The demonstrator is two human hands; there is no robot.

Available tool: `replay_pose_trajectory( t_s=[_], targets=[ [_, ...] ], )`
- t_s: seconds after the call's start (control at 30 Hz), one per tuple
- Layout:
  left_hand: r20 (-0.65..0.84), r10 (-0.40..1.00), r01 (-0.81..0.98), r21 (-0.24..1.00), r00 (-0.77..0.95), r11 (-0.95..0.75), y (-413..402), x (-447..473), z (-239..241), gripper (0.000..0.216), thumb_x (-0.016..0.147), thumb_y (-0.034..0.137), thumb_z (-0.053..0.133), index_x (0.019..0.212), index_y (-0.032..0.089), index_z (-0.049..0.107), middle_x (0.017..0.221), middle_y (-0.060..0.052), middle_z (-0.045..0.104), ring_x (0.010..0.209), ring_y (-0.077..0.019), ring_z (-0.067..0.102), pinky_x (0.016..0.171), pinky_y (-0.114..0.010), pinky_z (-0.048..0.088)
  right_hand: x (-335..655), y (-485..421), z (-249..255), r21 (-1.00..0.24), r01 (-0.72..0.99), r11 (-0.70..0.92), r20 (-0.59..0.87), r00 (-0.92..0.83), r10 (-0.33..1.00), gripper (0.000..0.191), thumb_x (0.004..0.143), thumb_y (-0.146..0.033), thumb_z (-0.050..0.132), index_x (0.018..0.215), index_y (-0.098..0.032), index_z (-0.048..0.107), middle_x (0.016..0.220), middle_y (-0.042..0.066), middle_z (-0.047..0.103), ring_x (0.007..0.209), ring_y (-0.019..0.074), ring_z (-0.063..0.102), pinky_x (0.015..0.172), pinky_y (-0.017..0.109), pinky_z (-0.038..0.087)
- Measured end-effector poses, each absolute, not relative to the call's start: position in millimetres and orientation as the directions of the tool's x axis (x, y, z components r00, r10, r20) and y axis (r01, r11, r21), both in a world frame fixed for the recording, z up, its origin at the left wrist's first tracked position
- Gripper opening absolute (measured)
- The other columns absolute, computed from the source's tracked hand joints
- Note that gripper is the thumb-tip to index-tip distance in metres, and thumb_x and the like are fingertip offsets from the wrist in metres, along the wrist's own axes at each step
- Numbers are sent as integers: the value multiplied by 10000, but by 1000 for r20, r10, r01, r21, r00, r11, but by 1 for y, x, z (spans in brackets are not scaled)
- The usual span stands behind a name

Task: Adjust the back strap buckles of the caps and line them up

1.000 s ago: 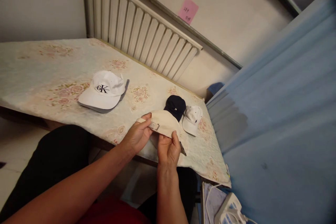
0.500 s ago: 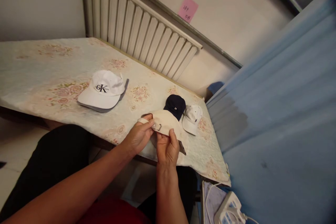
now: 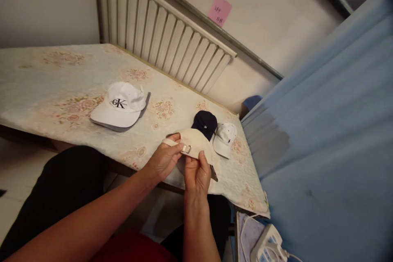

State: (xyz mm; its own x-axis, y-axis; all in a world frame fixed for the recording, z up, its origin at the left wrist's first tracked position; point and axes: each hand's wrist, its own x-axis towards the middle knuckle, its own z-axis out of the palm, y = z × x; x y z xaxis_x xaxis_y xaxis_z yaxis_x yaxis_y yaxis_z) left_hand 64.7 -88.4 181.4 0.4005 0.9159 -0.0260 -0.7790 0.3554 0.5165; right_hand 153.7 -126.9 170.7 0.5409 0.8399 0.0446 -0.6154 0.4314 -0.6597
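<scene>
A beige cap (image 3: pixel 196 139) lies at the near edge of the table with its back strap and metal buckle (image 3: pixel 186 148) toward me. My left hand (image 3: pixel 162 160) pinches the strap just left of the buckle. My right hand (image 3: pixel 197 174) grips the cap's rear edge just right of the buckle, thumb on top. Both hands are closed on the cap.
A white cap with a black logo (image 3: pixel 121 104) lies farther left on the floral tablecloth (image 3: pixel 55 90). A navy cap (image 3: pixel 205 123) and a small white cap (image 3: pixel 225 138) sit just behind the beige one. A radiator (image 3: pixel 166 37) lines the wall; a blue curtain (image 3: pixel 331 139) hangs at right.
My left hand has drawn the strap and buckle slightly to the right, toward my right hand. The cap has hardly shifted.
</scene>
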Motion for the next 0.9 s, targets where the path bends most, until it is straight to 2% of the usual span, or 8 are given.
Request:
replay_pose_trajectory(
  t_s=[0.27, 0.5, 0.6, 0.67, 0.8, 0.9],
  targets=[
    [13, 902, -771, 525, 431, 360, -94, 69, 184, 352, 725, 73, 677, 1061, 161, 622, 989, -61, 711, 972, -166, 648, 907, -260, 466, 143, -129, 175, -737, -523, 427, 87, 553, 829, 493, 771, -258, 654, 1237, -146, 540, 1182, 119, 661, 1073, 229, 635, 1051, 497, 406],
    [48, 891, -782, 503, 451, 369, -97, 72, 187, 319, 738, 66, 668, 1033, 182, 639, 1000, -52, 703, 973, -160, 643, 945, -260, 444, 141, -124, 176, -790, -463, 402, 34, 621, 783, 555, 710, -225, 707, 1229, -118, 544, 1152, 126, 671, 1013, 232, 659, 1003, 477, 460],
    [55, 876, -802, 434, 478, 411, -96, 70, 188, 238, 776, 48, 607, 970, 179, 650, 946, -35, 694, 963, -148, 639, 964, -264, 444, 145, -121, 177, -791, -453, 411, 27, 646, 763, 504, 726, -226, 688, 1202, -119, 561, 1157, 119, 669, 1031, 229, 652, 985, 456, 478],
    [20, 868, -819, 345, 495, 459, -94, 67, 188, 152, 844, 96, 540, 927, 166, 648, 928, -43, 685, 967, -150, 638, 965, -278, 458, 148, -120, 179, -774, -453, 442, 35, 668, 744, 472, 721, -215, 689, 1169, -118, 578, 1151, 111, 672, 1042, 222, 647, 993, 440, 476],
    [-135, 853, -833, 185, 504, 521, -87, 63, 187, 264, 951, 233, 388, 961, 131, 630, 1075, -101, 659, 1071, -176, 614, 975, -306, 481, 151, -119, 181, -733, -493, 468, 11, 680, 733, 463, 695, -190, 706, 1137, -122, 584, 1109, 99, 689, 1003, 217, 662, 978, 437, 492],
    [-180, 847, -842, 128, 500, 524, -82, 62, 187, 278, 958, 260, 376, 1020, 129, 613, 1154, -113, 640, 1125, -181, 595, 992, -309, 485, 151, -120, 184, -703, -533, 471, 10, 655, 755, 470, 694, -170, 704, 1144, -133, 572, 1080, 92, 699, 962, 217, 677, 948, 449, 515]
  ],
)
